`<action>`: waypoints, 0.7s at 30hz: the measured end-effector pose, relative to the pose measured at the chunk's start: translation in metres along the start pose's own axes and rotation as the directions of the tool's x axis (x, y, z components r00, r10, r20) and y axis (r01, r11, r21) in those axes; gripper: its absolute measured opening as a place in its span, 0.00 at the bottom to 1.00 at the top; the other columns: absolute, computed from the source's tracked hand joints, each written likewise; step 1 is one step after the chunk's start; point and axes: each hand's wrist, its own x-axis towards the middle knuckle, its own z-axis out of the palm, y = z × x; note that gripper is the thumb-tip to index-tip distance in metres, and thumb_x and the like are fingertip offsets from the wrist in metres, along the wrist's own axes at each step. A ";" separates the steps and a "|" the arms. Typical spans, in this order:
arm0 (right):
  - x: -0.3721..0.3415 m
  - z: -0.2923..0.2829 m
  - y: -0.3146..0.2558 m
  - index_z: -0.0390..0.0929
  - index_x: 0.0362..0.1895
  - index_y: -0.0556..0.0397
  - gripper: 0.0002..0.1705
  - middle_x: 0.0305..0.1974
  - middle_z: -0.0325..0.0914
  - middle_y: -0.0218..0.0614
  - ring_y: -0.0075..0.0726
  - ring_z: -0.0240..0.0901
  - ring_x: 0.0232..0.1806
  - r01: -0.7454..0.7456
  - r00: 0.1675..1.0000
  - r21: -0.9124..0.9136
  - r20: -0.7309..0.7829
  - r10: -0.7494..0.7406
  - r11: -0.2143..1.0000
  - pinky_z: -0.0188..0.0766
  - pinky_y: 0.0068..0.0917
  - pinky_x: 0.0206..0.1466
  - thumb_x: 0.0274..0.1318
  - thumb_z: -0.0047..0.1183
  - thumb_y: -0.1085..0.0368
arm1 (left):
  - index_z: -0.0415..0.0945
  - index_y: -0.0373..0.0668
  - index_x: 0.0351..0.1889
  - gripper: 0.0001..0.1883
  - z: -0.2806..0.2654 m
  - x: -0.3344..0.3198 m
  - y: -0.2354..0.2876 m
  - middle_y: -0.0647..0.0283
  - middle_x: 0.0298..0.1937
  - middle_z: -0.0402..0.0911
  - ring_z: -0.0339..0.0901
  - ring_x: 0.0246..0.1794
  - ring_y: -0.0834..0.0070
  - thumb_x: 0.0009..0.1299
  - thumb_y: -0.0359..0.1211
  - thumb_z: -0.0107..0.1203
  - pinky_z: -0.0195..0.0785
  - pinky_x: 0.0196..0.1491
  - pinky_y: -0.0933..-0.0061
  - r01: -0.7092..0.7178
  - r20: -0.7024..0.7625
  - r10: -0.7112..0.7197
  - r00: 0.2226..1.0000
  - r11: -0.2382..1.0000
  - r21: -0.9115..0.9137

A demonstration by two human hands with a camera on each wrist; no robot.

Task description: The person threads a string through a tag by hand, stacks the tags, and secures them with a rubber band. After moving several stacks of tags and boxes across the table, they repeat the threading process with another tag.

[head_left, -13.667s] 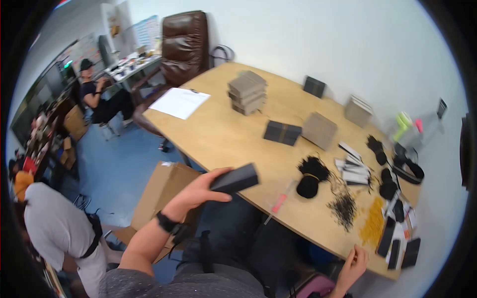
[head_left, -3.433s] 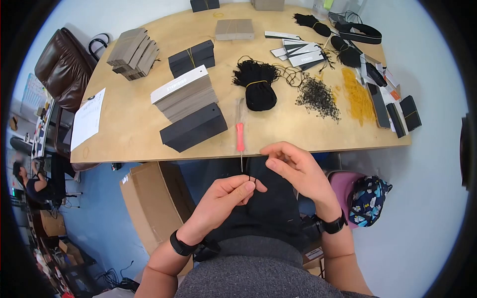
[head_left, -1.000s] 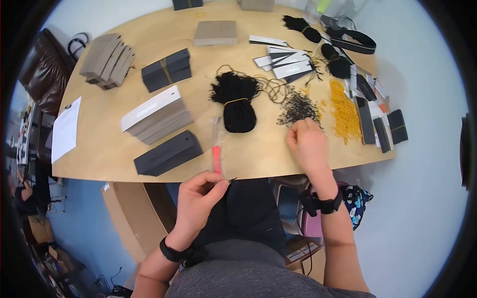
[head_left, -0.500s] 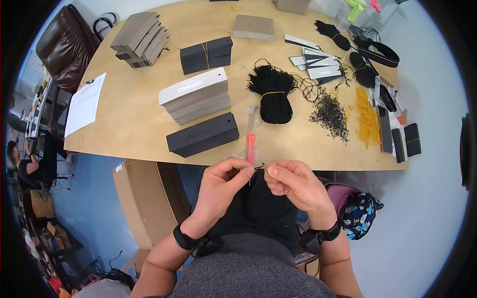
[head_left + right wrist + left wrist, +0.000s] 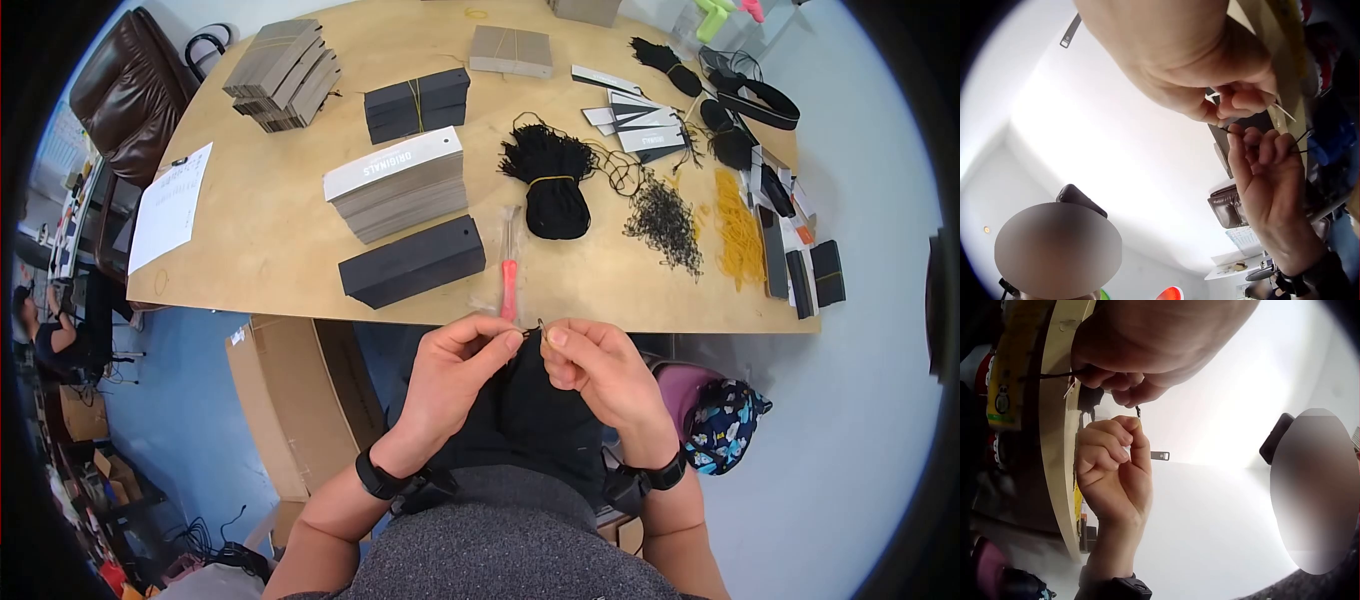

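In the head view my two hands meet just off the table's front edge. My left hand [image 5: 450, 375] pinches a thin black cord [image 5: 529, 333] between thumb and forefinger; its strands trail from the fingers in the right wrist view. My right hand [image 5: 605, 380] pinches a small dark safety pin [image 5: 541, 323] close to the cord's end. A pile of such pins [image 5: 662, 225] lies right of a bundle of black cords [image 5: 557, 205] tied with a yellow band. Beyond my hands lies a pink-handled tool [image 5: 509, 288] with a thin metal shaft.
Stacks of black cards [image 5: 415, 265] and grey cards [image 5: 400, 190] stand left of the tool. Yellow rubber bands [image 5: 738, 230] and white tags [image 5: 640, 120] lie to the right. A cardboard box [image 5: 290, 405] stands below the table edge.
My right hand has come back from the pin pile to the left hand with a pin. The black card block gripped much earlier by my left hand now stands on the table.
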 end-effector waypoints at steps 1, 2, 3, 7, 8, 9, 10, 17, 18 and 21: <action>0.000 -0.001 0.001 0.76 0.35 0.56 0.14 0.26 0.66 0.22 0.16 0.57 0.26 0.001 1.000 0.000 -0.001 -0.001 1.000 0.54 0.17 0.29 0.68 0.54 0.58 | 0.84 0.38 0.42 0.06 0.000 0.000 0.000 0.70 0.32 0.81 0.70 0.30 0.88 0.71 0.30 0.62 0.61 0.35 0.85 -0.005 0.001 0.005 1.000 1.000 -0.001; 0.000 -0.001 0.002 0.76 0.35 0.56 0.14 0.26 0.66 0.22 0.16 0.57 0.26 -0.019 1.000 0.019 0.013 0.018 1.000 0.54 0.17 0.29 0.68 0.54 0.59 | 0.84 0.38 0.42 0.06 0.001 -0.001 0.000 0.70 0.32 0.81 0.70 0.30 0.88 0.71 0.30 0.62 0.61 0.35 0.85 -0.011 0.002 0.011 1.000 1.000 -0.002; 0.000 -0.001 0.003 0.76 0.35 0.56 0.13 0.26 0.66 0.22 0.16 0.57 0.26 -0.038 0.999 0.036 0.028 0.037 0.999 0.54 0.17 0.28 0.68 0.54 0.59 | 0.84 0.38 0.42 0.06 0.001 -0.001 0.000 0.70 0.32 0.81 0.70 0.30 0.88 0.71 0.30 0.62 0.61 0.35 0.85 -0.013 0.001 0.013 1.000 1.000 -0.003; -0.004 0.003 0.005 0.76 0.35 0.55 0.13 0.26 0.66 0.22 0.16 0.57 0.26 -0.064 0.998 0.048 0.022 0.063 0.997 0.54 0.17 0.28 0.68 0.55 0.59 | 0.83 0.37 0.43 0.06 -0.001 -0.003 0.000 0.71 0.34 0.82 0.72 0.33 0.89 0.71 0.28 0.61 0.64 0.38 0.85 -0.019 0.006 0.019 1.000 1.000 -0.015; -0.005 0.005 0.006 0.76 0.35 0.55 0.13 0.26 0.66 0.21 0.16 0.57 0.26 -0.048 0.999 0.038 0.017 0.048 0.998 0.54 0.17 0.28 0.68 0.54 0.59 | 0.83 0.35 0.43 0.06 -0.002 -0.003 0.000 0.72 0.36 0.82 0.73 0.36 0.90 0.71 0.26 0.61 0.67 0.42 0.85 -0.017 0.015 0.017 1.000 1.000 -0.023; -0.007 0.007 0.007 0.76 0.34 0.55 0.13 0.25 0.66 0.21 0.16 0.57 0.25 -0.031 0.999 0.028 0.012 0.031 0.999 0.53 0.17 0.28 0.68 0.54 0.59 | 0.83 0.35 0.43 0.06 -0.002 -0.003 0.000 0.72 0.36 0.82 0.73 0.36 0.90 0.71 0.26 0.61 0.67 0.42 0.85 -0.018 0.014 0.018 1.000 1.000 -0.023; -0.007 0.008 0.008 0.76 0.34 0.55 0.13 0.25 0.66 0.21 0.16 0.57 0.25 -0.031 0.999 0.028 0.013 0.031 0.999 0.53 0.17 0.28 0.68 0.54 0.59 | 0.83 0.36 0.43 0.06 -0.002 -0.003 -0.001 0.72 0.35 0.82 0.73 0.36 0.90 0.71 0.26 0.61 0.67 0.41 0.85 -0.020 0.007 0.020 1.000 0.999 -0.025; -0.007 0.010 0.018 0.78 0.37 0.56 0.13 0.25 0.67 0.19 0.15 0.57 0.26 0.098 0.992 -0.098 -0.063 -0.105 0.990 0.54 0.16 0.29 0.69 0.54 0.59 | 0.84 0.36 0.43 0.06 -0.002 -0.007 -0.001 0.71 0.33 0.82 0.72 0.33 0.89 0.72 0.28 0.61 0.64 0.37 0.86 0.020 0.031 -0.018 0.999 0.996 -0.088; -0.007 0.010 0.019 0.78 0.38 0.57 0.13 0.25 0.67 0.18 0.15 0.58 0.26 0.113 0.988 -0.136 -0.090 -0.126 0.984 0.56 0.15 0.30 0.69 0.54 0.59 | 0.84 0.36 0.43 0.06 -0.002 -0.007 -0.001 0.71 0.33 0.82 0.72 0.33 0.89 0.72 0.28 0.61 0.64 0.37 0.86 0.020 0.031 -0.017 0.999 0.996 -0.088; -0.014 0.021 0.014 0.79 0.41 0.57 0.09 0.28 0.70 0.23 0.18 0.64 0.28 0.136 0.963 -0.401 -0.160 -0.216 0.906 0.62 0.17 0.34 0.65 0.58 0.64 | 0.84 0.36 0.43 0.06 -0.001 -0.007 -0.001 0.70 0.33 0.82 0.73 0.33 0.88 0.72 0.29 0.61 0.64 0.38 0.86 0.018 0.027 -0.016 0.999 0.996 -0.090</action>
